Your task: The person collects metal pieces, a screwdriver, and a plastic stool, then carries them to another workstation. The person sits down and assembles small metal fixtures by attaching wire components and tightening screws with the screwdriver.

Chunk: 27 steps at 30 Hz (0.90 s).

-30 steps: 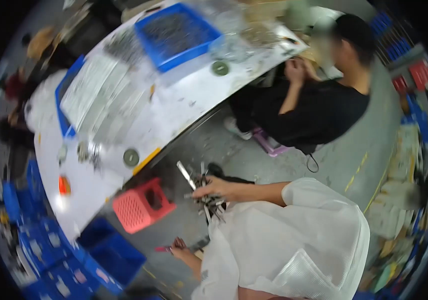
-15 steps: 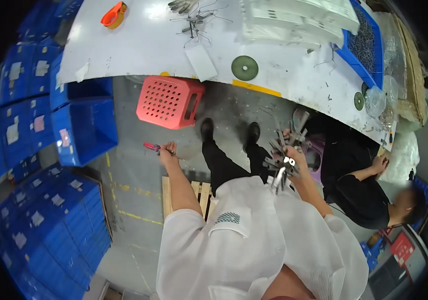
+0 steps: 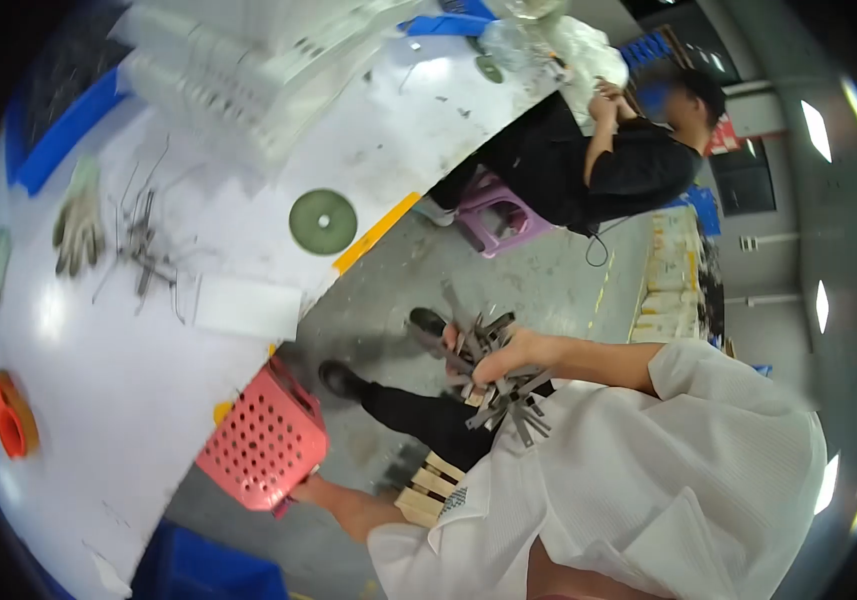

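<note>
My right hand point(image 3: 508, 358) is closed round a bunch of grey flat metal strips point(image 3: 510, 408), which fan out on both sides of it above my legs. My left hand point(image 3: 303, 488) is at the lower edge of the red plastic stool point(image 3: 266, 440), its fingers partly hidden. A small red end of a red-handled tool point(image 3: 280, 509) shows at that hand; its kind cannot be made out here.
A white table point(image 3: 128, 400) carries a green disc point(image 3: 323, 222), gloves point(image 3: 78, 225), thin metal pieces point(image 3: 148, 245), an orange tape dispenser point(image 3: 13, 415) and white stacked trays point(image 3: 238, 80). A person in black point(image 3: 638, 165) sits at right near a purple stool point(image 3: 498, 215).
My view has turned to the right. My left hand has moved from open floor to the red stool's edge. The metal strips stay in my right hand.
</note>
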Motion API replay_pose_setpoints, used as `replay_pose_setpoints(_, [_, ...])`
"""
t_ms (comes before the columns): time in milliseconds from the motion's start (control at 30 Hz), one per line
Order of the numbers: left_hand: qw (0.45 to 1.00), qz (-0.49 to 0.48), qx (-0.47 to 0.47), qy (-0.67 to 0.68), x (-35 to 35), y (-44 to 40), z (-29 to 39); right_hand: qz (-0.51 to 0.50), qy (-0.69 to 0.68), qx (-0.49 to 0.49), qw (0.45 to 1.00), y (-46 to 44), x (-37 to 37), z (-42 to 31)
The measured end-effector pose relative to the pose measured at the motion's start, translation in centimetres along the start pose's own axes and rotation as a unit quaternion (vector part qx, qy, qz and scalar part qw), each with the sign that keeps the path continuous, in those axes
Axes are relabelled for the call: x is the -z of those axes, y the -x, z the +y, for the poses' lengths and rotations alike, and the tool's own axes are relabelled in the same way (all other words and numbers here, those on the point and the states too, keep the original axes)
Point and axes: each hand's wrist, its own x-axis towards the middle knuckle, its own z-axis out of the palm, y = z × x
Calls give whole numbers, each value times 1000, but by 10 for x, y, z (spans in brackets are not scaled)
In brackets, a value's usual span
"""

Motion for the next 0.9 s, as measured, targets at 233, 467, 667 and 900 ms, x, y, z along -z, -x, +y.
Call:
replay_pose_setpoints(233, [998,-39,-40,-31,-34,58,15,-14,-28,-13,999,36,-17,7])
replay_pose_setpoints(467, [982,60,-145,-107,-51,77,64,-36,-88,114,989,61,-16,14])
replay_pose_setpoints(667, [955,-57,-200,-211,-158,113,64,-1,-185,124,975,95,6,25])
replay_pose_setpoints(900, [899,-157,-274,-303,-205,179,58,55,-281,143,947,132,55,74])
